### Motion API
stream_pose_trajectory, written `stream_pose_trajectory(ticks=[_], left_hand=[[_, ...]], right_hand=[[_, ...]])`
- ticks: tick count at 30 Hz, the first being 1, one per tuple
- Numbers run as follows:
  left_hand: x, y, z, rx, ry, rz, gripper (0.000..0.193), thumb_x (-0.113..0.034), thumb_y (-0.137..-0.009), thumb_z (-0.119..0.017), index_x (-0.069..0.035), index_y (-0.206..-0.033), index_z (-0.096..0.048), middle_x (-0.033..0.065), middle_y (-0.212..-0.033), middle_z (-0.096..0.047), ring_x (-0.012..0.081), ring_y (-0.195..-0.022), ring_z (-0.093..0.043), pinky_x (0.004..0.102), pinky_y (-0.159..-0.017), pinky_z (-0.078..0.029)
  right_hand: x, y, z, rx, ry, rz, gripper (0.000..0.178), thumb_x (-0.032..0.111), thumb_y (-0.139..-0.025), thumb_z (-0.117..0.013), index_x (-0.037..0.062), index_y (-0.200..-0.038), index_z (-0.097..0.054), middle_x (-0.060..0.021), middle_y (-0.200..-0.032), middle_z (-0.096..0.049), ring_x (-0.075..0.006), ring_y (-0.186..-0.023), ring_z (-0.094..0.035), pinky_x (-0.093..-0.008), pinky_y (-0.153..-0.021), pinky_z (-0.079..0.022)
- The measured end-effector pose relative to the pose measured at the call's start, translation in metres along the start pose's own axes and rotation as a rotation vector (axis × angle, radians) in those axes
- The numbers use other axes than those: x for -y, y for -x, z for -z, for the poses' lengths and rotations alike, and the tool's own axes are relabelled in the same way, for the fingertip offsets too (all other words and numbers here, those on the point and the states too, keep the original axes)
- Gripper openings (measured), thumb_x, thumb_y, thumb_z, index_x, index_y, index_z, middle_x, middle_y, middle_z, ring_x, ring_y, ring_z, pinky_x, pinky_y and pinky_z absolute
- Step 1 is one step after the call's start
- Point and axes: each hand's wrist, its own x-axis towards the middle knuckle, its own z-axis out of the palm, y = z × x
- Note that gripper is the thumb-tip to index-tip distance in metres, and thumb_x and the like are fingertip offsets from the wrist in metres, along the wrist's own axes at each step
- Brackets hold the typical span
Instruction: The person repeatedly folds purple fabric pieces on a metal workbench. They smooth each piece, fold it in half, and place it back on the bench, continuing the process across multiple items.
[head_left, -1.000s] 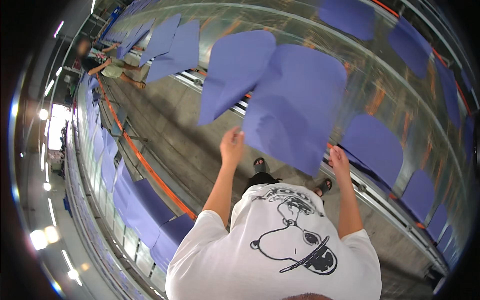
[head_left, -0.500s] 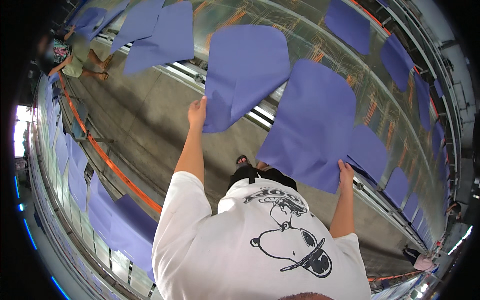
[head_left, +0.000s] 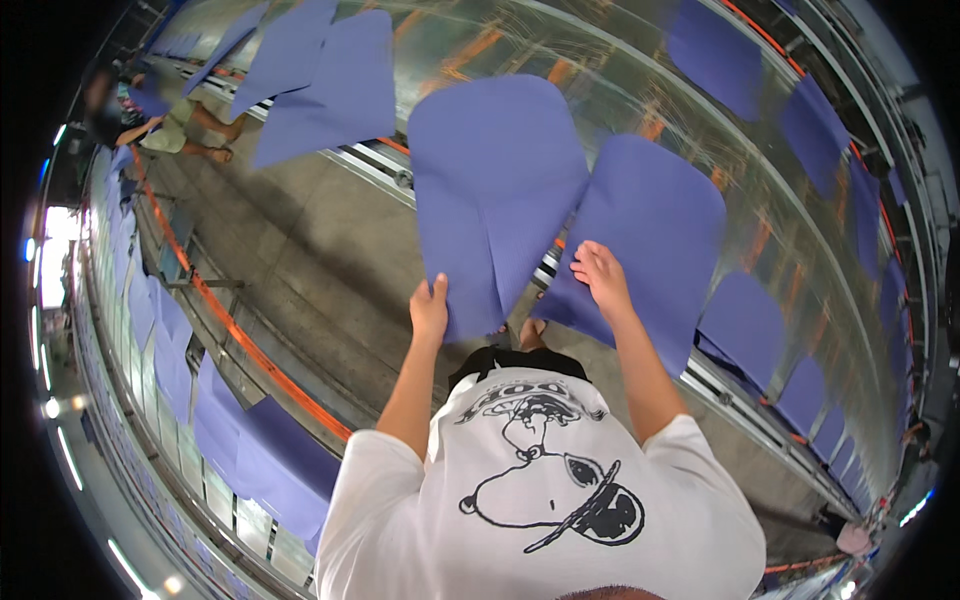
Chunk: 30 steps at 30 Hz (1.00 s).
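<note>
Two purple fabric panels with rounded far corners lie side by side on the glossy table and hang over its near edge. My left hand (head_left: 430, 312) pinches the lower left edge of the left panel (head_left: 495, 170), which has a crease down its middle. Over the right panel (head_left: 655, 220), close to its left edge, hovers my right hand (head_left: 600, 278) with fingers spread and nothing held. A narrow gap between the panels shows the table's metal rail (head_left: 545, 265).
More purple panels (head_left: 340, 90) lie along the table (head_left: 450, 45) to both sides. An orange strip (head_left: 230, 325) edges another line behind on the left, also bearing purple panels (head_left: 270, 460). A co-worker (head_left: 170, 130) stands far left; another person (head_left: 853, 538) is at far right.
My right hand has let go of the right panel's lower right corner and moved left to its left edge. My left hand has drawn the left panel's edge nearer, and its fold has opened out.
</note>
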Motion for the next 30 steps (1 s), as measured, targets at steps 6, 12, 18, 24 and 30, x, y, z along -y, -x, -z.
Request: stream_pose_trajectory(ticks=[6, 12, 18, 24, 30], left_hand=[[0.003, 0.056, 0.006, -0.009, 0.037, 0.039, 0.047, -0.04, -0.103, -0.062, 0.007, -0.101, -0.066, 0.0177, -0.084, -0.071, 0.0229, -0.077, -0.064, 0.0398, -0.077, -0.051], [0.102, 0.056, 0.002, 0.088, 0.017, 0.311, 0.039, -0.035, -0.102, -0.066, 0.001, -0.115, -0.07, 0.0072, -0.088, -0.069, 0.0162, -0.081, -0.061, 0.0332, -0.078, -0.052], [0.135, 0.057, 0.05, 0.243, 0.783, 0.318, 0.064, -0.042, -0.102, -0.063, -0.003, -0.151, -0.048, 0.0107, -0.139, -0.061, 0.0177, -0.119, -0.062, 0.0359, -0.099, -0.051], [0.112, 0.034, 0.085, 0.289, 0.748, 0.406, 0.063, -0.049, -0.106, -0.056, -0.001, -0.146, -0.05, 0.0188, -0.139, -0.06, 0.0293, -0.123, -0.061, 0.0387, -0.101, -0.05], [0.215, 0.063, 0.095, 0.312, 0.423, 0.379, 0.054, -0.048, -0.104, -0.058, 0.0, -0.126, -0.066, 0.0103, -0.103, -0.072, 0.0203, -0.088, -0.069, 0.0349, -0.079, -0.054]], right_hand=[[0.035, -0.12, -0.042, -0.09, 0.225, -0.302, 0.055, 0.049, -0.098, -0.066, -0.0059, -0.106, -0.068, -0.0159, -0.098, -0.072, -0.0244, -0.09, -0.07, -0.0361, -0.08, -0.057], [0.057, -0.072, -0.123, -0.101, 0.785, 0.315, 0.024, 0.019, -0.09, -0.064, -0.0026, -0.098, -0.071, -0.0205, -0.103, -0.073, -0.0366, -0.093, -0.07, -0.0442, -0.086, -0.055], [0.045, 0.122, -0.288, 0.71, 0.882, 1.031, 0.016, 0.019, -0.086, -0.07, 0.0082, -0.097, -0.074, -0.011, -0.101, -0.07, -0.0344, -0.094, -0.068, -0.0468, -0.083, -0.054], [0.045, 0.03, -0.238, -0.065, 1.042, 0.727, 0.052, 0.038, -0.093, -0.072, 0.0013, -0.127, -0.061, -0.0219, -0.117, -0.065, -0.0407, -0.111, -0.062, -0.0473, -0.094, -0.051], [0.027, -0.017, -0.193, -0.143, 1.097, 0.691, 0.074, 0.048, -0.091, -0.073, -0.0076, -0.136, -0.052, -0.0275, -0.122, -0.058, -0.0424, -0.113, -0.059, -0.0499, -0.095, -0.05]])
